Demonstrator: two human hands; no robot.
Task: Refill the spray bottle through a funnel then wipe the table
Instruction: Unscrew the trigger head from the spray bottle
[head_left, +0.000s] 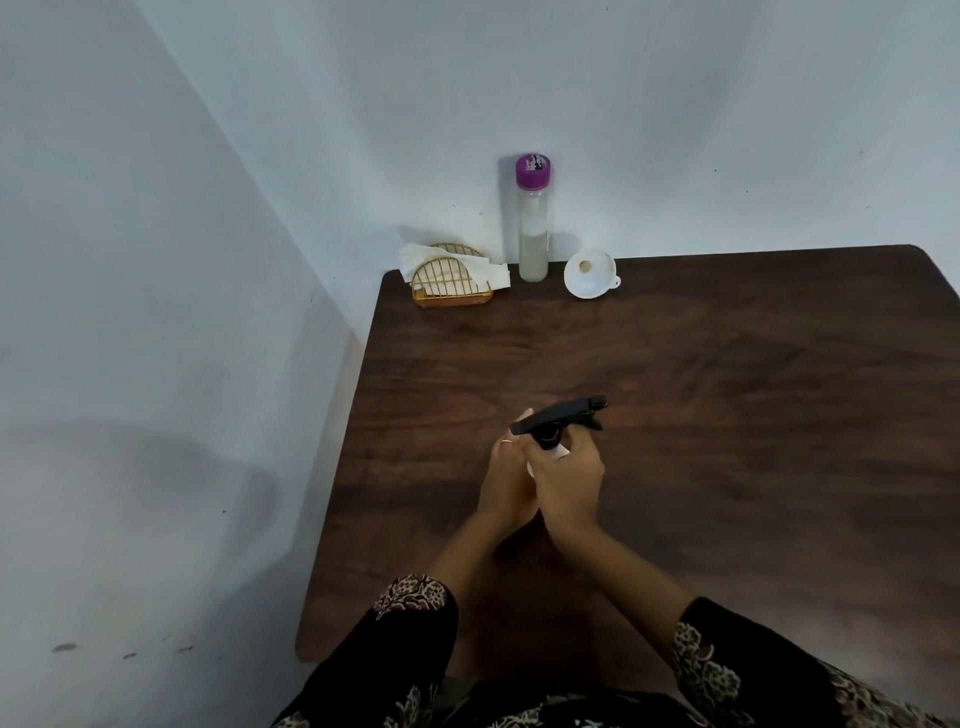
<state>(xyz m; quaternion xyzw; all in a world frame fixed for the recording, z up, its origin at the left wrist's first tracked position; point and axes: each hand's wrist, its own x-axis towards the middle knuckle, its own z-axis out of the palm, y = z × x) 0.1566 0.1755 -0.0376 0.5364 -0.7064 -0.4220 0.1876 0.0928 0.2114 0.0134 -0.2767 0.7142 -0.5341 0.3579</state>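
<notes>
1. Where the two patterned dark sleeves (415, 639) came in from the near edge, both forearms reached forward over the dark wooden worktop (727, 415)
2. At the middle of the worktop the two hands met around the spray bottle (553, 434), which stood roughly upright between them
3. Left hand (506, 483) was wrapped round the bottle's pale body from the left side, with a ring showing on one finger; most of the body was hidden behind the hands
4. Right hand (569, 486) lay over the bottle's neck from the right, fingers curled about the black collar just under the black trigger head, whose nozzle pointed to the right and away
5. Whether the trigger head sat tight on the bottle or loose could not be told
6. Well beyond the hands, near the far edge, a white funnel (590, 274) lay with its wide mouth facing up and toward the camera
7. Just left of the funnel stood a tall clear bottle (533, 223) with a purple cap, upright against the wall and partly filled with a pale liquid
8. At the far left corner sat a gold wire holder (451, 286) with white paper napkins (415, 257) sticking out of it
</notes>
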